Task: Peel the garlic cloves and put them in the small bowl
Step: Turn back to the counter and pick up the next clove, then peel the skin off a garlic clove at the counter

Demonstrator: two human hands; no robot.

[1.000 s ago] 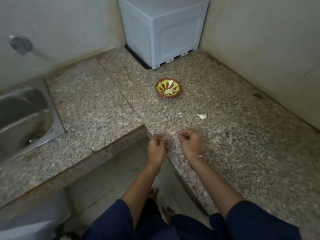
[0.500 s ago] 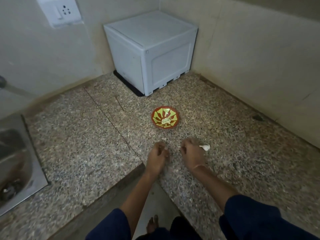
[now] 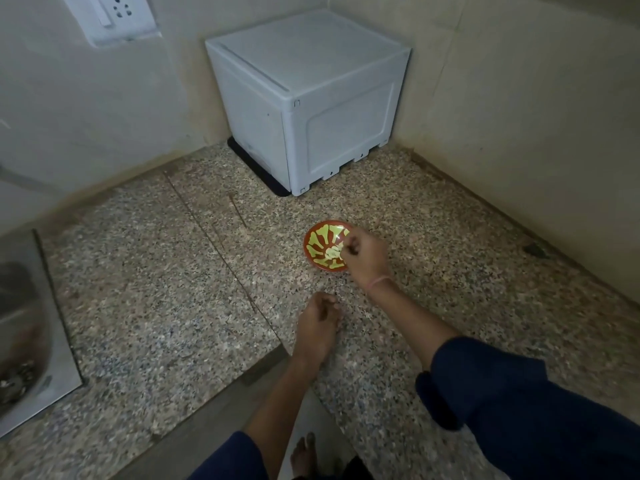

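Over the near right edge of the small bowl (image 3: 316,241), the right hand (image 3: 367,260) is held, its fingers (image 3: 347,249) curled and bunched to a pinch pointing down and left into the bowl. Whether a clove is gripped between them cannot be told. Pale peeled cloves (image 3: 332,253) are seen lying at the bowl's centre, just beside and below those fingertips, so any release is judged to need only a short drop. Nearer the person than the bowl, well apart from it, the left hand (image 3: 317,322) is rested on the tabletop (image 3: 173,289), fingers loosely curled with thumb against them; its contents cannot be made out. The right hand is clearly the nearer to the bowl.
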